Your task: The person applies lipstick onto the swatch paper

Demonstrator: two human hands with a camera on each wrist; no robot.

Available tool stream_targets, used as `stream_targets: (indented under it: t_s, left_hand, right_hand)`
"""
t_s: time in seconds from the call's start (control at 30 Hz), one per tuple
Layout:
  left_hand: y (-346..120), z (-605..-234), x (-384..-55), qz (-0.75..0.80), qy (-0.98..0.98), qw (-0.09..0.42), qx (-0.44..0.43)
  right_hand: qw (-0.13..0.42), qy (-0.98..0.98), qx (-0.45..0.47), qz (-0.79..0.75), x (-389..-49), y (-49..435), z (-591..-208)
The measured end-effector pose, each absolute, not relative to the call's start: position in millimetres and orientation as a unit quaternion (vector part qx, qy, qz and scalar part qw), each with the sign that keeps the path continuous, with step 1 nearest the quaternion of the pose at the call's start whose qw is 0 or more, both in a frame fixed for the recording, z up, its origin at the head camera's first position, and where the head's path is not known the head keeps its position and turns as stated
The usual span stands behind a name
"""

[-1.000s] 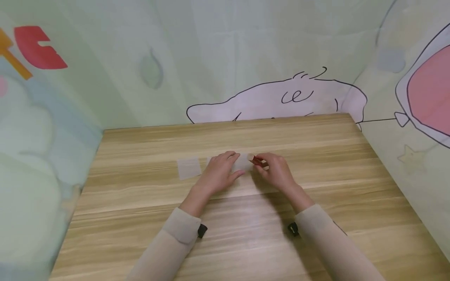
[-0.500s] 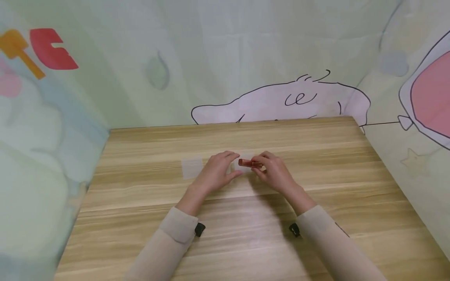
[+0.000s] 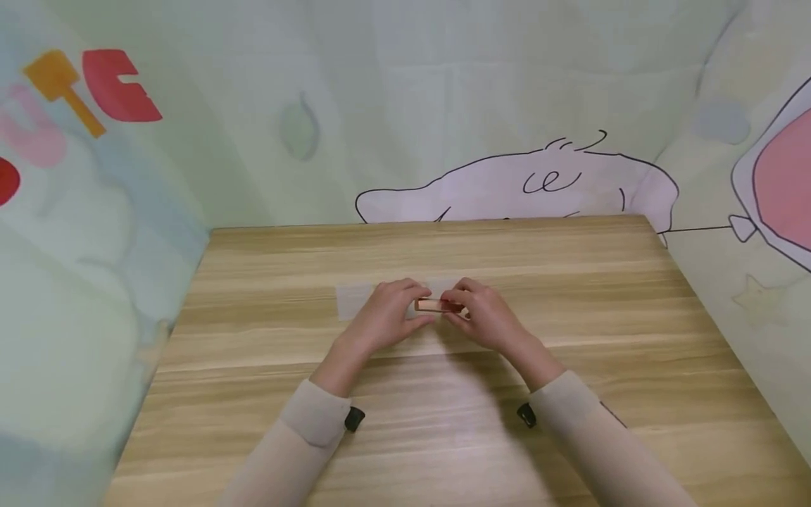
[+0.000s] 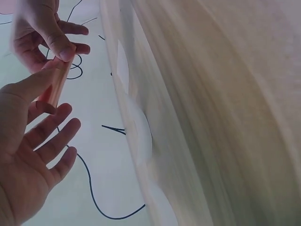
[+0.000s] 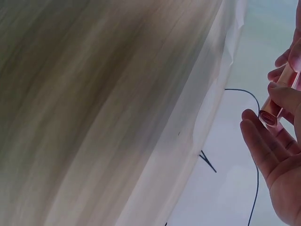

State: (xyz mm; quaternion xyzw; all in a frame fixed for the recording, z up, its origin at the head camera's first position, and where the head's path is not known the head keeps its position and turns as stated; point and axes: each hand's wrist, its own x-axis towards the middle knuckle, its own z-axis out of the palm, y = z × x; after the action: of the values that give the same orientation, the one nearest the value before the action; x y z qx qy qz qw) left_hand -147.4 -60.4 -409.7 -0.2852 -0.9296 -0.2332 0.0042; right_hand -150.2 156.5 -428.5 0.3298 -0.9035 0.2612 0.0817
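Observation:
Between my hands is a slim, shiny copper-red tube that looks like a lipstick (image 3: 431,305), held sideways above the table. My left hand (image 3: 388,315) pinches its left end with thumb and index finger, the other fingers spread loosely in the left wrist view. The right end is between the thumb and fingers of my right hand (image 3: 486,315). In the right wrist view the flat end of the lipstick (image 5: 268,118) faces the camera. Thin whitish square sheets lie below: a left sheet (image 3: 351,301) beside my left hand, and a right sheet (image 3: 443,284) behind the lipstick.
The wood-grain table (image 3: 443,436) spreads around the hands. In the left wrist view a sheet (image 4: 143,132) curls up from the tabletop, with others in line with it. A printed cloth backdrop (image 3: 393,105) stands close behind the table's far edge.
The lipstick has turned from pointing up toward the camera to lying sideways, its free end swinging left. My left hand, earlier apart from it, now grips that end. The head view has shifted slightly.

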Motion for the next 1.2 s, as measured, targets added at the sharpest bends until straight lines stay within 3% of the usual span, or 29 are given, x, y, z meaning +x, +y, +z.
stream_targets:
  t_s: [0.3,1.2]
  left_hand:
    - [-71.1,-408.0,-134.7,-0.225,-0.933,0.052,-0.277]
    - [-92.4,-395.7,-117.2,-0.245,-0.915,0.101,-0.305]
  right_hand:
    - [0.079,-0.895,0.359,0.254,-146.8,142.8,-423.6]
    - [0.117,-0.871,0.423,0.222,-138.8,122.1,-406.8]
